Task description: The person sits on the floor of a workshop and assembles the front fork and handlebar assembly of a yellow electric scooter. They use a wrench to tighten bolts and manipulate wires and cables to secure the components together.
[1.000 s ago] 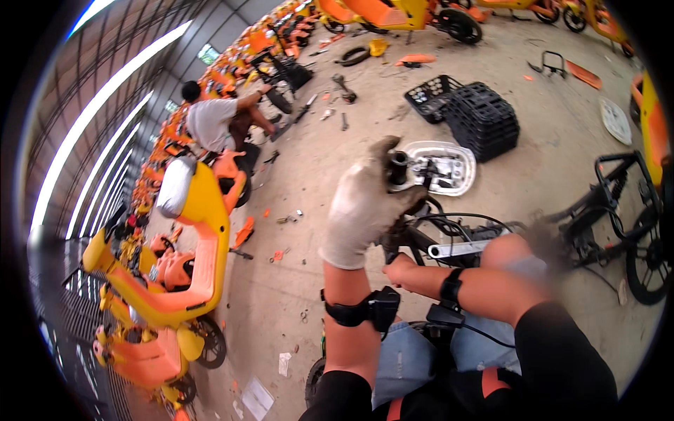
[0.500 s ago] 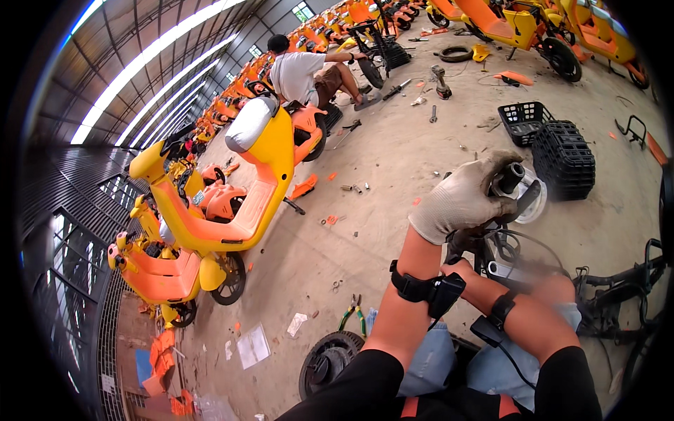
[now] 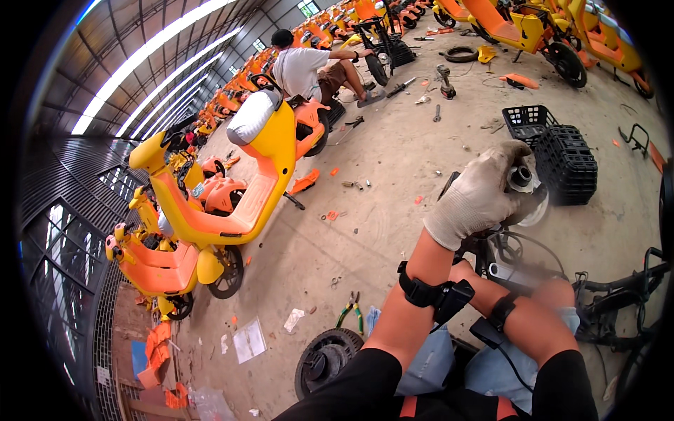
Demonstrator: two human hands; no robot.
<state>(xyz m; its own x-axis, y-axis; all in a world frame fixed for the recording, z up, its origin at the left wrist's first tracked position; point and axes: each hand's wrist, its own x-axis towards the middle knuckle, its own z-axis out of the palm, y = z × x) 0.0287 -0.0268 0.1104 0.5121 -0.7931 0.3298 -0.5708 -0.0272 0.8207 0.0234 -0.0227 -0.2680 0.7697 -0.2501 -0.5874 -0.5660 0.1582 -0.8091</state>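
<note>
Gloved left hand: my fingers are clamped on a grey cylindrical part above the black bike frame. My right hand is blurred; I cannot tell its grip. Black baskets sit just beyond.

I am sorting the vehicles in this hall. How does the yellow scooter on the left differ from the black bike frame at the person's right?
The yellow scooter wears full body panels and a pale seat; the black bike frame is bare tubing. The yellow scooter stands apart from the person, while the black bike frame lies close to the blurred right hand. Both rest on the concrete floor.
</note>
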